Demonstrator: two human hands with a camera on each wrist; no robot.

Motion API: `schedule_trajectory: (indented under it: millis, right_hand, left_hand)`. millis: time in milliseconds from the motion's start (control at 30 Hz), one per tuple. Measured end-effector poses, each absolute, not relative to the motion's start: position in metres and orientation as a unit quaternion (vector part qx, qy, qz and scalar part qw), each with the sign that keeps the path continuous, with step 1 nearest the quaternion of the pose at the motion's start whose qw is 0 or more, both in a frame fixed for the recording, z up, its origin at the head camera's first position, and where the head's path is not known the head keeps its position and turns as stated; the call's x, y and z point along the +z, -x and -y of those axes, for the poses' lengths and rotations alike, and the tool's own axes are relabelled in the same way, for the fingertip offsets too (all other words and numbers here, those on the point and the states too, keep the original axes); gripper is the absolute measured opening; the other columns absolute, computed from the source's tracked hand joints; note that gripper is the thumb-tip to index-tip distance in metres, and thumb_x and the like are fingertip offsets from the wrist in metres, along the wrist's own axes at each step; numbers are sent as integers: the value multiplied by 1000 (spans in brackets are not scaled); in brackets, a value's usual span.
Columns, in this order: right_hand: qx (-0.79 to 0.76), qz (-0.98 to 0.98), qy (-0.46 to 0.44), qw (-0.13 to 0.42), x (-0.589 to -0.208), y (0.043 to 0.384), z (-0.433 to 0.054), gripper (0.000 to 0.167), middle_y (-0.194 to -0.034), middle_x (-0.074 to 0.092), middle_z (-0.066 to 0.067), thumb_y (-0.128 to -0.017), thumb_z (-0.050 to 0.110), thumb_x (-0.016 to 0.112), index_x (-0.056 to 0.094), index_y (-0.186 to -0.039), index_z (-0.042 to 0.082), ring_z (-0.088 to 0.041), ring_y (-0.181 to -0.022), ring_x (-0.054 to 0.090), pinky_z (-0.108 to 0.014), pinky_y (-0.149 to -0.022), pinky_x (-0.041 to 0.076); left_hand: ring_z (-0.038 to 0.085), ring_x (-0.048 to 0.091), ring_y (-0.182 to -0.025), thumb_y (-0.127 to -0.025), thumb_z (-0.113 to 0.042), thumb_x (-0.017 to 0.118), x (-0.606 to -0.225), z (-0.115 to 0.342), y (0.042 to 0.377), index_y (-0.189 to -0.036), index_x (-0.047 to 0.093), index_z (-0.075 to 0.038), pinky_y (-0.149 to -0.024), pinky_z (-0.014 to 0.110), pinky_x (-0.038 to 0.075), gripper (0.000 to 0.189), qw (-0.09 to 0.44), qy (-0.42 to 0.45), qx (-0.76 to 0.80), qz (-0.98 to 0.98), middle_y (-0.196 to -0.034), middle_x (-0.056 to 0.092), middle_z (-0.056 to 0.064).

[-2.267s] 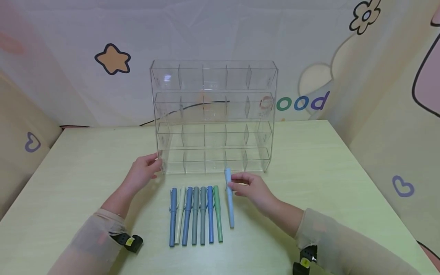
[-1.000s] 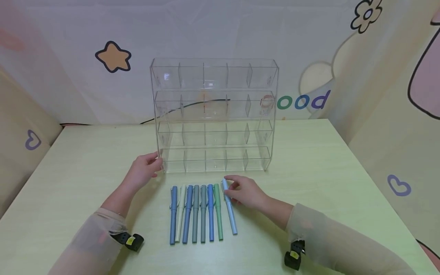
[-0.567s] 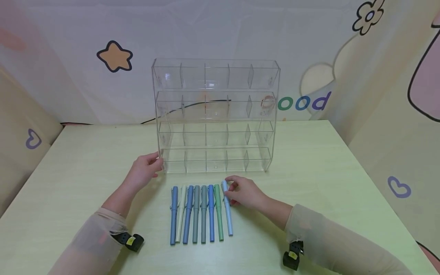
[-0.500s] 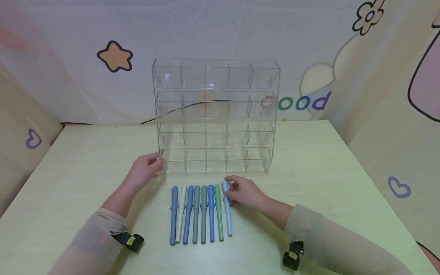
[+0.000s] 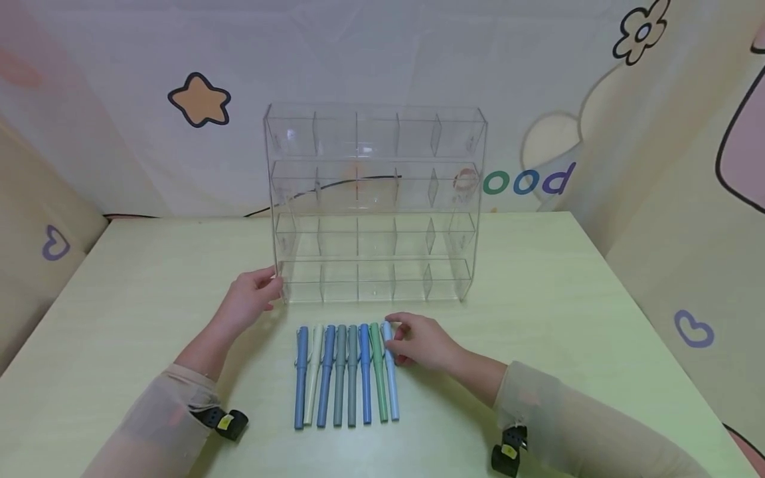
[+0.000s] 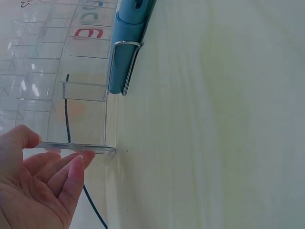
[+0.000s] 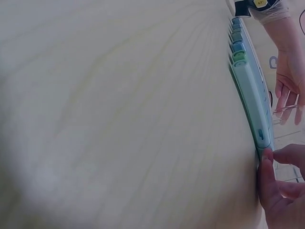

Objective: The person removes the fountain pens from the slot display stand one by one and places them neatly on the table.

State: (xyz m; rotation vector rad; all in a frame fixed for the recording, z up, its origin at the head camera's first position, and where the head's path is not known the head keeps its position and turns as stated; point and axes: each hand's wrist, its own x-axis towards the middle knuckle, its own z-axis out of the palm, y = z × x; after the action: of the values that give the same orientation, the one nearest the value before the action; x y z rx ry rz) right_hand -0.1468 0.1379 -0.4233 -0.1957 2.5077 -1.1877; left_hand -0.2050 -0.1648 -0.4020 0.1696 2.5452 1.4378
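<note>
In the head view my left hand (image 5: 250, 297) pinches the lower left side of a clear acrylic display rack (image 5: 376, 290); the left wrist view shows its edge between thumb and fingers. My right hand (image 5: 425, 342) holds the cap end of a light blue pen (image 5: 391, 385) between thumb and fingers. That pen lies at the right end of a row, close beside a green pen (image 5: 379, 378). Leftward come a blue pen (image 5: 365, 378), two grey-green pens (image 5: 352, 382), another blue pen (image 5: 326, 378), a pale green pen (image 5: 313, 378) and a darker blue pen (image 5: 301, 382).
The rack stands upright behind the pens, its stacked tiers divided into compartments. A pale table (image 5: 538, 299) spreads to both sides. Behind it hangs a printed cloth (image 5: 370, 53) with a star, a flower and letters. Both wrists carry black cameras (image 5: 220, 421).
My right hand has lowered the light blue pen from in front of the rack to the row and slid it left against the green pen. My left hand stays at the rack.
</note>
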Motion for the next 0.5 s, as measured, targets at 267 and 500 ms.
schedule_trajectory:
  millis: [267, 500]
  right_hand:
    - [-426, -884, 73, 176, -423, 145, -140, 49, -78, 56, -3, -85, 10, 66, 50, -131, 1, -14, -58, 59, -27, -54, 51]
    - [-436, -879, 70, 179, -419, 144, -151, 47, -88, 57, -4, -87, 12, 65, 50, -131, 2, -14, -63, 63, -27, -59, 52]
  left_hand:
    - [37, 58, -104, -99, -26, 43, -402, 163, 203, -142, 35, 0, -78, 40, 51, 51, 108, -53, 491, -863, -125, 54, 25]
    - [37, 55, -110, -99, -32, 42, -402, 171, 205, -144, 28, 1, -81, 41, 51, 58, 131, -73, 481, -864, -131, 48, 26]
